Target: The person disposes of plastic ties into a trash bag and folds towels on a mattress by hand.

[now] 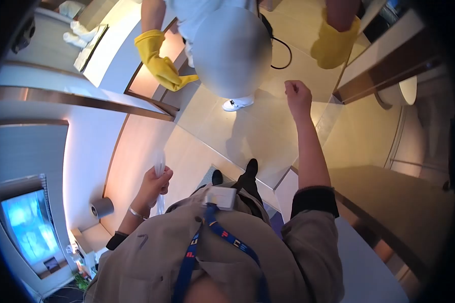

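Note:
My left hand (155,183) is closed around a thin, translucent whitish plastic piece (160,160). The plastic sticks out above and below the fist; whether it is a folded bag or a strip I cannot tell. Stretched forward on the other side, my right hand (299,98) has its fingers curled in a loose fist, and no object shows in it. Facing me is a person in a white top, wearing yellow rubber gloves (159,63). That person's other yellow glove (334,45) is beyond my right hand, apart from it.
Tiled floor (207,129) lies between us, with the person's white shoe (237,104) on it. A wooden door frame (384,68) and a toilet (400,92) are on the right. At left are a lit screen (30,224), a grey cylinder (102,207) and a counter (114,48).

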A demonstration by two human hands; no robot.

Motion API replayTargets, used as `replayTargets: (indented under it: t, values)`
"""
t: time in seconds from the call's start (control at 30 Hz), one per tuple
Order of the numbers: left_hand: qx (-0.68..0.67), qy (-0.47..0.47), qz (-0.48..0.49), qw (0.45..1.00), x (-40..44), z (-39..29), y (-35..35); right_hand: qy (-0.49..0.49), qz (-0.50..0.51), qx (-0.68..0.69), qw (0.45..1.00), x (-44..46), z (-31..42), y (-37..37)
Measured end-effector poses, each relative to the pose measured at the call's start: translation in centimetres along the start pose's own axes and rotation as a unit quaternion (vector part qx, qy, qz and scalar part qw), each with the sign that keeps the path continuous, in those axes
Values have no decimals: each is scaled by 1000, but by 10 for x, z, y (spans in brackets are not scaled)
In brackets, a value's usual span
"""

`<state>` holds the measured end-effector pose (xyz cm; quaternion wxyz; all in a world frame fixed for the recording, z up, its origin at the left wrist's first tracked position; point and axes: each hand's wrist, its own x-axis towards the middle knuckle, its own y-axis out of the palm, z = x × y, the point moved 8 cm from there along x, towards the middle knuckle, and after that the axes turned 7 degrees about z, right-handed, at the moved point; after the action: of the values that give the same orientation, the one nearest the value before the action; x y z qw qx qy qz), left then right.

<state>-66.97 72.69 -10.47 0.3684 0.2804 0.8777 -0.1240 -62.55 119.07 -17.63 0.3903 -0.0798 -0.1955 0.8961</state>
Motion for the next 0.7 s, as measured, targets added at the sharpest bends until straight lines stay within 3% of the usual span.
replayTargets:
  t: [0.03, 0.1, 0.17, 0.3, 0.37, 0.4, 0.47, 0.63, 0.7]
  values:
    - [-3, -1, 12, 1000, 3, 0, 1, -5, 10, -3, 1000, -5, 11, 15]
    - [-29, -1, 24, 999, 10, 3, -5, -148, 75, 45, 985, -17, 58, 56]
    - [-20, 2, 26, 999, 15, 3, -5, -167, 139, 42, 975, -31, 99, 98]
    - [-28, 10, 47, 998, 29, 6, -16, -268, 68, -123, 953, -31, 125, 148]
    - [-27, 11, 43, 999, 35, 5, -27, -178, 42, -242, 953, -22, 97, 168]
    - [-39, 7, 45, 998, 36, 8, -34, -180, 50, -250, 950, -20, 103, 169]
    - [-21, 8, 42, 999, 38, 11, -53, -55, 142, -361, 920, -10, 98, 169]
    - [-59, 9, 56, 997, 45, 11, -72, -58, 193, -445, 873, 4, 105, 175]
    - [-57, -16, 93, 994, 54, 10, -63, 51, 352, -387, 851, 4, 80, 193]
